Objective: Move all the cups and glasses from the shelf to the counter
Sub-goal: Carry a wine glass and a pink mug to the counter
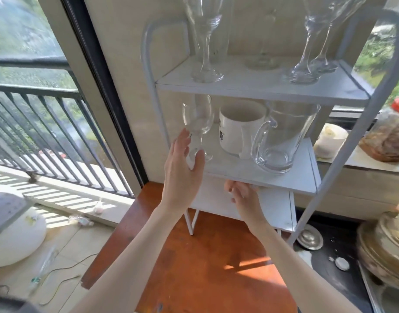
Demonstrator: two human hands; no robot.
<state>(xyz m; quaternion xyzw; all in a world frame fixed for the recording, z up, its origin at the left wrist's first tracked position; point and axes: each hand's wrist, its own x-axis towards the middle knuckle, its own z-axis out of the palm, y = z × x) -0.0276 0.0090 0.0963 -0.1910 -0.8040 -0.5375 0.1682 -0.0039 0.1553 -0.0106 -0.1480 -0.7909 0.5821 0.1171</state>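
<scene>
Sunlit balcony window behind white shelf (259,177) on orange worktop (205,267). Glass pitcher (282,136) and white mug (241,127) crowd middle tier at right. Small wine glass (197,123) upright, tier's left end. Left hand (182,163), grip spread, just before its stem, nearer; right hand (243,197) loosely curled at shelf edge.
</scene>
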